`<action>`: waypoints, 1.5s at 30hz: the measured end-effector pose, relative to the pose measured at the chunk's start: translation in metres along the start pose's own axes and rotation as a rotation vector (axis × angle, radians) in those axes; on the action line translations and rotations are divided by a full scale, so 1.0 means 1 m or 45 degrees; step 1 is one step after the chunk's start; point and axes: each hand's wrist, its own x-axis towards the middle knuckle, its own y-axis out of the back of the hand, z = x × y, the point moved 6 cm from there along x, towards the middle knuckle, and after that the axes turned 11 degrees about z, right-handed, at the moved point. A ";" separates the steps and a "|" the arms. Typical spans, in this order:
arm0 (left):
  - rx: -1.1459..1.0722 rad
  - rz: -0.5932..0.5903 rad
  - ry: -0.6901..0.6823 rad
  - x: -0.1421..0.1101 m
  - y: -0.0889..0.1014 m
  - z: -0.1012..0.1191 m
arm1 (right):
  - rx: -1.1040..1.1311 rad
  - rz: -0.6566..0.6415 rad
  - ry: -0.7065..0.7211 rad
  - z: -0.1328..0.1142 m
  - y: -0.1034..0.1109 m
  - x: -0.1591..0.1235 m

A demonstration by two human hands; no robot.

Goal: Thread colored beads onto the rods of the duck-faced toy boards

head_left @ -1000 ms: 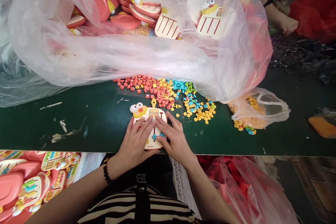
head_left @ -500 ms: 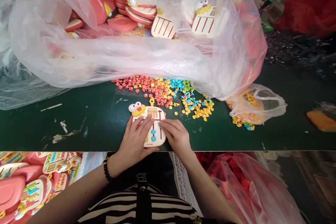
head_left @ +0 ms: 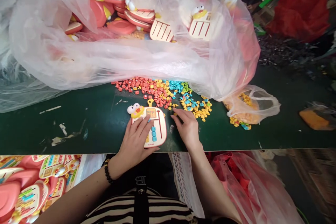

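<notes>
The left hand [head_left: 135, 140] stays on the cream-and-coral plastic duck-topped toy board [head_left: 157, 126], which lies flat on the dark green worktop [head_left: 78, 129] near its front edge. Its extended fingers [head_left: 143, 126] press on the board's left half and do not clearly grip it. The right hand [head_left: 187, 127] has lifted off the board's right side, where it lay a moment ago, and now sits just beside it on the worktop. Its fingers [head_left: 175, 113] reach towards loose yellow plastic pieces [head_left: 196, 112], but I cannot tell whether they are pinching one. With that hand gone, the board's right side shows its red vertical groove [head_left: 158, 126] and a column of blue pegs [head_left: 153, 134], which looks longer than before.

Just beyond the board, a spread of small coral, yellow, turquoise and green plastic pieces [head_left: 157, 92] lies on the worktop. Behind it, a large clear plastic bag [head_left: 105, 59] holds stacked coral duck toys [head_left: 115, 24]. A small clear bag of orange and yellow pieces [head_left: 252, 108] sits to the right. Finished coral toys [head_left: 26, 189] are heaped at the lower left, and a pinkish-red plastic bag [head_left: 241, 189] lies at the lower right. A black beaded bracelet [head_left: 107, 171] circles the left wrist.
</notes>
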 end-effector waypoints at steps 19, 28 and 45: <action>-0.025 -0.021 -0.007 0.003 -0.002 0.000 | -0.251 -0.273 -0.119 0.067 -0.022 0.112; -0.018 -0.002 -0.015 0.002 -0.003 -0.001 | 0.237 -0.055 -0.406 0.086 -0.005 0.116; -0.013 0.030 -0.023 0.002 -0.002 0.001 | 0.237 -0.541 0.393 -0.029 -0.018 0.001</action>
